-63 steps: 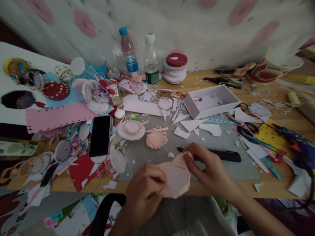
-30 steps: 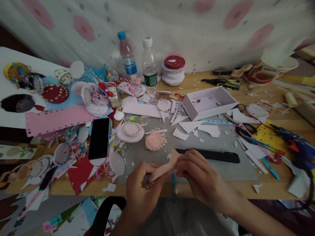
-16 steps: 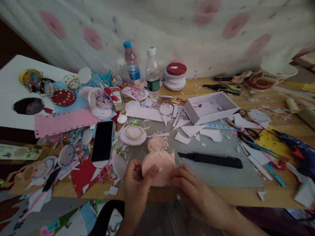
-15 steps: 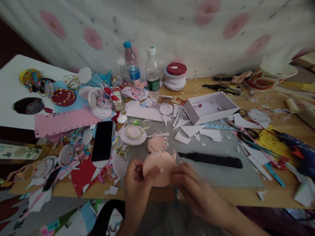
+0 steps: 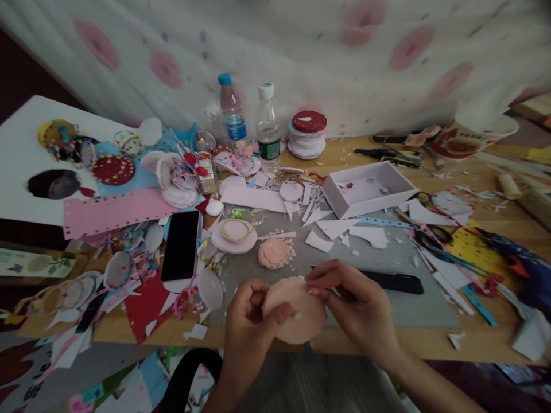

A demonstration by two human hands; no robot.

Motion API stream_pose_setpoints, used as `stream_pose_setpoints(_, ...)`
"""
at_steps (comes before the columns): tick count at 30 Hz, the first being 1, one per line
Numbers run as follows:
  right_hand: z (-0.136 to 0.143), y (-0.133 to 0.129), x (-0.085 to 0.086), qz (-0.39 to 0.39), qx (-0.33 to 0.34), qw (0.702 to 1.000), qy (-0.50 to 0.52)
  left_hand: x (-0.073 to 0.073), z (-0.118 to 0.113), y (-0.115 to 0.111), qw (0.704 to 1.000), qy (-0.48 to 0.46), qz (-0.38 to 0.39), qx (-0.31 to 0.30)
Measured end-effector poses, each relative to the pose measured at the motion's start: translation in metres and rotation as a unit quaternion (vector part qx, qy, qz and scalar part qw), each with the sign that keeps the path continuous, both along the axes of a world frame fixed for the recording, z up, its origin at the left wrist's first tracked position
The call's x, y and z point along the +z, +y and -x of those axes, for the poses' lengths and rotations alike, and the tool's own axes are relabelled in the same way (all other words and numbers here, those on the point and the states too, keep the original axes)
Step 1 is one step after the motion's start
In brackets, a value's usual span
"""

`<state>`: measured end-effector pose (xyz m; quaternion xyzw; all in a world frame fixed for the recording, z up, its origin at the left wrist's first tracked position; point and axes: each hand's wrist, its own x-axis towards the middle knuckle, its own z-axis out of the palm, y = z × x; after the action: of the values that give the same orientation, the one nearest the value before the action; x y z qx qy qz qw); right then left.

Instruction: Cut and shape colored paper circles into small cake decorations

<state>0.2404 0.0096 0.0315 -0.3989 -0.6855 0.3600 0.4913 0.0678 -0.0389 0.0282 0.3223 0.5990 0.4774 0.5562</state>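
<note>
A round peach-coloured disc [image 5: 301, 318], which looks like paper or thin foam, is held over the near edge of the desk. My left hand [image 5: 253, 321] grips its left side, thumb on the face, where a small white speck shows. At the disc's upper right edge, the thumb and fingers of my right hand [image 5: 353, 307] pinch the rim; any tiny piece between them is too small to make out. Just beyond lies a smaller peach bundle of rounds [image 5: 274, 252] with a beaded string. A black utility knife [image 5: 398, 282] is partly behind my right hand.
A grey cutting mat [image 5: 413, 310] lies under white paper scraps. Around it are a white open box [image 5: 370, 192], a phone [image 5: 181, 246], scissors [image 5: 434, 234], two bottles [image 5: 267, 129], a stack of discs [image 5: 307, 140], decorated discs at left and a paper tub [image 5: 465, 137] at back right.
The disc has moved slightly right and nearer to me. My right hand has shifted up from the disc's right side to its upper right edge. The peach bundle shows more fully.
</note>
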Motion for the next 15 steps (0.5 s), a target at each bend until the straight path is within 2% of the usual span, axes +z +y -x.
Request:
stream_pose_setpoints(2, -0.001, -0.001, -0.003, -0.020, -0.027, 0.999, -0.019, -0.004, 0.000, 0.001, 0.998, -0.050, 0.013, 0.031)
stream_pose_setpoints(4, -0.003, -0.003, -0.004, -0.057, -0.048, 0.995, -0.059, -0.006, 0.001, 0.002, 0.996, -0.050, 0.001, 0.073)
stream_pose_setpoints(8, -0.002, -0.012, 0.000, -0.126, -0.042, 0.980, -0.148, -0.002, -0.001, 0.002, 0.987, 0.073, -0.051, 0.131)
stream_pose_setpoints(12, 0.009, -0.017, 0.001, -0.091, -0.033, 0.987, -0.131, 0.001, -0.015, -0.004, 0.971, 0.151, -0.127, 0.133)
stream_pose_setpoints(15, 0.017, -0.016, -0.002, -0.057, -0.041, 0.993, -0.097, -0.003, -0.025, -0.012, 0.958, 0.188, -0.180, 0.122)
